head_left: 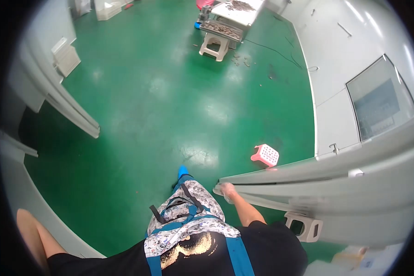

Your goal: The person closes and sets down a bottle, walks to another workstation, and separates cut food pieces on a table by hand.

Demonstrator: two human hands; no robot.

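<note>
1. Near zone: a black shirt (271, 244) and a white patterned apron with blue straps (209, 198) fill the lower view. The left arm (32, 227) is bent at the side; the left hand is out of view, so its state cannot be told.

2. Working point: the right hand (227, 189) is at the free end of a translucent, pale plastic curtain (280, 189). Its fingers meet the edge; blur hides whether they are clenched on it or only pressing.

3. Handling: take the curtain by its free edge, with fingers on one face and thumb on the other. Move it with the forearm at a steady rate, keeping the folds together. A loose hold may let the strip slip back.

4. Clearance: a beige plastic stool (316, 227) is beside the curtain's lower folds; guard against snagging. Keep the blue-covered foot (183, 170) off the hem. A pink-and-white plastic stool (267, 155) lies just beyond the curtain on the green floor (147, 115).

5. Far zone: a metal tray (221, 35) of brown pieces rests on a second beige stool (215, 39), beside a white-topped desk (237, 14) bearing more pieces. A dark cable (271, 49) trails across the floor toward the wall; treat it as a trip point.
</note>
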